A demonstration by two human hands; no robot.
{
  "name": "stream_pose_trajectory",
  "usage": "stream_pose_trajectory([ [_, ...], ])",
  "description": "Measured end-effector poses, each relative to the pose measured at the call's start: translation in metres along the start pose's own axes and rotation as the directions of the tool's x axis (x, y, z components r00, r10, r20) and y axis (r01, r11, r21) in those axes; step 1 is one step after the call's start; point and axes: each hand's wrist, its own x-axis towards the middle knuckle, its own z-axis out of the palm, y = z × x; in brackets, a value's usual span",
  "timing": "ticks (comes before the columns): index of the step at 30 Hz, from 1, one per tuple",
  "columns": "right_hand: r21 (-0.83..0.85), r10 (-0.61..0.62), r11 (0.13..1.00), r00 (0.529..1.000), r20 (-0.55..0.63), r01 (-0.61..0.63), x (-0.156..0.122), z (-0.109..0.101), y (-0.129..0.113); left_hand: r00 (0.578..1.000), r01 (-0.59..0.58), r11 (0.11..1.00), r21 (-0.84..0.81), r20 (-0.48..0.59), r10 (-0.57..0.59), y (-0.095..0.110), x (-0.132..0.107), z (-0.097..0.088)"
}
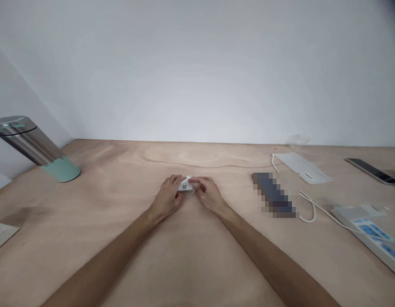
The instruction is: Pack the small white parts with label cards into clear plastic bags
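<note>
My left hand (167, 198) and my right hand (208, 194) meet near the middle of the plywood table (120, 170). Between their fingertips is a small white tag (185, 184) printed with a QR-like code. Both hands pinch it from either side, and my right fingers lap over its top edge. A thin, shiny chain (191, 193) seems to hang below the tag, but it is too small to make out clearly. Parts of the tag are hidden by my fingers.
A steel tumbler (31, 143) with a mint-green end lies tilted at the far left. To the right are a blurred dark patch (274, 195), a white cable (307, 204), a white flat box (301, 167), a dark phone (373, 170) and a power strip (373, 232).
</note>
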Motion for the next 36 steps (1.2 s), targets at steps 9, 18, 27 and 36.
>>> stream_pose_trajectory([
  [9, 0.012, -0.122, 0.992, 0.992, 0.015, 0.122, 0.004, 0.001, 0.003, 0.965, 0.137, 0.982, -0.128, -0.208, -0.162, -0.009, 0.002, 0.001],
  [18, 0.036, -0.098, 0.995, 0.995, 0.008, 0.098, 0.002, -0.004, -0.010, 0.871, 0.273, 0.875, -0.398, -0.283, -0.401, -0.003, 0.002, -0.001],
  [27, 0.274, 0.251, 0.938, 0.961, -0.114, -0.212, 0.003, -0.003, -0.010, 0.863, 0.205, 0.796, -0.570, -0.278, -0.422, 0.001, 0.004, -0.001],
  [36, 0.222, 0.287, 0.945, 0.937, -0.201, -0.242, 0.004, -0.006, -0.010, 0.880, 0.298, 0.750, -0.591, -0.135, -0.455, -0.005, 0.006, 0.001],
])
